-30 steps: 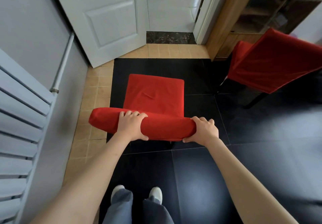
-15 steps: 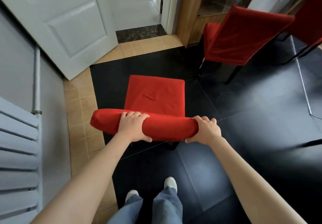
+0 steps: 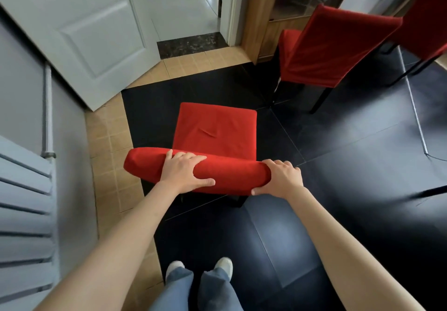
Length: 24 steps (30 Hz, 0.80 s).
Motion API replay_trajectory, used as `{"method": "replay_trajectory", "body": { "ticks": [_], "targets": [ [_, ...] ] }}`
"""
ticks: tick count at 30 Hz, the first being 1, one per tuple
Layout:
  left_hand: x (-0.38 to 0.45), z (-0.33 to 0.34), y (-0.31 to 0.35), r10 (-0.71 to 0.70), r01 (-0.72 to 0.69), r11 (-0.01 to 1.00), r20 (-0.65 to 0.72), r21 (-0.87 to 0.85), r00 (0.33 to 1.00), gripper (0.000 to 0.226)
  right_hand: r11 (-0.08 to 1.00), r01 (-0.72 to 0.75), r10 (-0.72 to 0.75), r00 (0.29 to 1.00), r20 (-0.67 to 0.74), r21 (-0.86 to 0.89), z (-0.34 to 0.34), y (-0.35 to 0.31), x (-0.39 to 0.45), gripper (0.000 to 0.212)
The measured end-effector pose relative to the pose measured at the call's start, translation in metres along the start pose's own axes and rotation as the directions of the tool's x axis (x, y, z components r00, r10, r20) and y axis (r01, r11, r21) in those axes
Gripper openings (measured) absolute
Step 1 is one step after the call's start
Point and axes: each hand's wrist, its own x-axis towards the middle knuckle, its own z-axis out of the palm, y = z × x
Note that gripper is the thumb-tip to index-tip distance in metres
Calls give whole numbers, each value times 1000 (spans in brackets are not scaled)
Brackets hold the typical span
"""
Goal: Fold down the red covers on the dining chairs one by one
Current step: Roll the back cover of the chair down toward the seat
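- Near chair (image 3: pixel 215 134), seen from behind/above: red cover (image 3: pixel 145 168) sits as a thick roll along the backrest top, directly in front of the person, both hands on it. Risk: roll looks bulky, so if pulled down unevenly it could bunch on one side or snag on the backrest corner.
- Chair is light-looking w/ thin dark legs; pushing fwd instead of down could tip or slide it on the glossy black floor (image 3: pixel 338 189).
- 2nd chair (image 3: pixel 338 49) at upper right, cover hangs full length down its back, well apart from the near one. 3rd red chair (image 3: pixel 430 25) is cut off by the right edge; can't tell its cover state.
- White door (image 3: pixel 92 39) stands open near the chair's left-front; prob no clash, but space is tight if the chair shifts that way.
- Left hand (image 3: pixel 183 172): fingers together, draped over the roll top, thumb spread along its near face, so a clasp around the roll.
- Right hand (image 3: pixel 280 177): caps the roll's right end, fingers curled over the top, thumb under. Grip at the very end could slip off when tugged.
- Hidden: roll's underside, backrest frame beneath, most of the near chair's legs, fingertips on the far side.
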Motion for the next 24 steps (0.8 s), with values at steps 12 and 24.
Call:
{"method": "replay_trajectory", "body": {
  "ticks": [12, 24],
  "targets": [
    [-20, 1, -29, 221, -223, 971, 40, 86, 975, 96, 975, -214, 216, 976, -25, 55, 38, -42, -74, 99],
    [-20, -8, -61, 329, -338, 929, 80, 151, 941, 100, 930, -356, 354, 934, 45, 89, 44, -85, -105, 108]
  ]
}}
